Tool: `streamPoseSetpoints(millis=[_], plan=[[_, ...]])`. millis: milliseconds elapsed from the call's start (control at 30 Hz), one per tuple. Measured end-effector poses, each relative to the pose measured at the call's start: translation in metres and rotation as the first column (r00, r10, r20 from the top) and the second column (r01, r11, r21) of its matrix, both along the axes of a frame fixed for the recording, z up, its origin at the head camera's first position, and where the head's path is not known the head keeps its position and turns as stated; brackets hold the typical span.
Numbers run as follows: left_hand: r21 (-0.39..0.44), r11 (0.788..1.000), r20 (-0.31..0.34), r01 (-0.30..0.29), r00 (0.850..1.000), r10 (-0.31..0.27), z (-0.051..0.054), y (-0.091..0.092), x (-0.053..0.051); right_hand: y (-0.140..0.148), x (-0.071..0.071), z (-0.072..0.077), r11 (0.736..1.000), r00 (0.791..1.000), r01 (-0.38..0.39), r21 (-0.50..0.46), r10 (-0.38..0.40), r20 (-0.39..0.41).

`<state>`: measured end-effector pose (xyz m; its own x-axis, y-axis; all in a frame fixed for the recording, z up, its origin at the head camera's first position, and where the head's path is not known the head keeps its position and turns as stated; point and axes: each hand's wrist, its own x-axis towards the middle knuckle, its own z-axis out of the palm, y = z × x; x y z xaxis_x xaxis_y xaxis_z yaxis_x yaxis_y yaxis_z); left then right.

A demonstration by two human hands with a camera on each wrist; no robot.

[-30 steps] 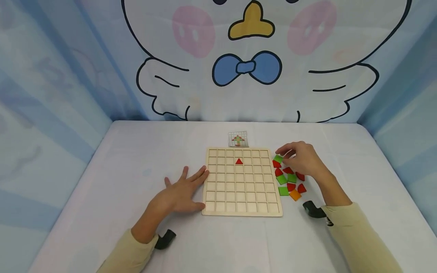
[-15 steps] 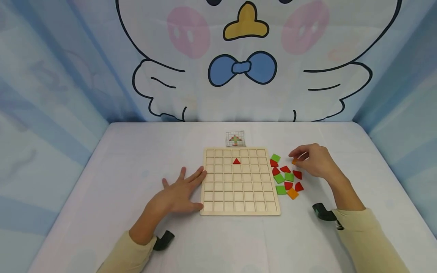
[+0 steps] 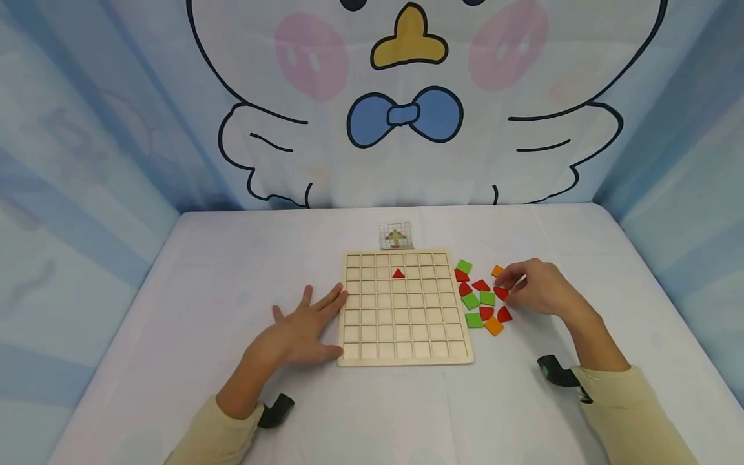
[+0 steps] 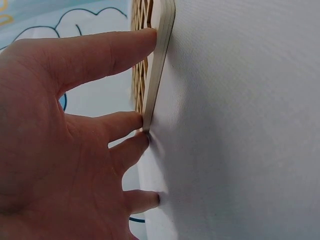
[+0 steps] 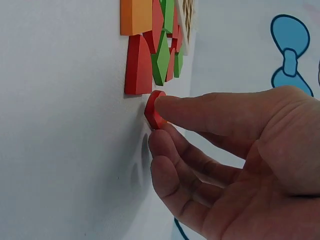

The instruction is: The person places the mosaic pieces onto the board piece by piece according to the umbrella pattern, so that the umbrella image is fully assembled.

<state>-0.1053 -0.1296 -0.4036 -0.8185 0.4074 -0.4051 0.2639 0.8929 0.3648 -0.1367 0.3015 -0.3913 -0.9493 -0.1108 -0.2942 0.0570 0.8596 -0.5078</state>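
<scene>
The left hand (image 3: 305,332) lies with its fingers spread at the left side of a wooden grid board (image 3: 402,360). In the left wrist view, its thumb (image 4: 120,50) and two fingertips touch the board's edge (image 4: 159,70). Right of the board, the right hand (image 3: 540,287) pinches a red piece with a curved edge (image 3: 500,294) between thumb and fingers. The right wrist view has the thumb on this red piece (image 5: 155,110), close to the table. One red triangle (image 3: 398,274) sits in a cell of the board's second row.
Loose red, green and orange pieces lie along the board's right side, among them a green square (image 3: 473,320) and an orange square (image 3: 493,326). Another orange piece (image 3: 498,271) lies just beyond the right hand. A small pattern card (image 3: 396,236) stands behind the board.
The right hand has moved from the far green square past the far orange piece, then toward the person to the red piece. The left hand stays at the board; the head view has shifted slightly.
</scene>
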Motion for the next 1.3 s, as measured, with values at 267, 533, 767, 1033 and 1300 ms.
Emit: streamPoseSetpoints(millis=[267, 533, 767, 1033, 1300], plan=[[-0.001, 1.0, -0.01, 0.0, 1.0, 0.0, -0.0015, 0.0009, -0.001, -0.0002, 0.0009, -0.0043, 1.0, 1.0, 0.005, -0.001, -0.005, -0.011], [-0.005, 1.0, -0.014, 0.004, 1.0, -0.004, -0.0032, 0.0019, -0.0028, 0.0006, 0.0018, -0.0046, 1.0, 0.999, -0.009, 0.011, 0.009, -0.04], [-0.009, 1.0, -0.011, 0.005, 1.0, -0.005, -0.002, 0.0027, -0.0036, 0.0019, 0.002, -0.0052, 1.0, 0.998, -0.02, 0.013, 0.021, -0.063], [-0.01, 1.0, -0.01, 0.001, 1.0, -0.001, 0.0, 0.0015, -0.0018, -0.0004, 0.0035, -0.0066, 0.999, 0.992, -0.026, 0.029, 0.029, -0.121], [-0.002, 1.0, -0.009, -0.003, 1.0, 0.003, -0.0001, 0.0004, -0.0001, -0.0057, 0.005, -0.0047, 0.997, 0.991, 0.048, 0.055, -0.041, -0.125]])
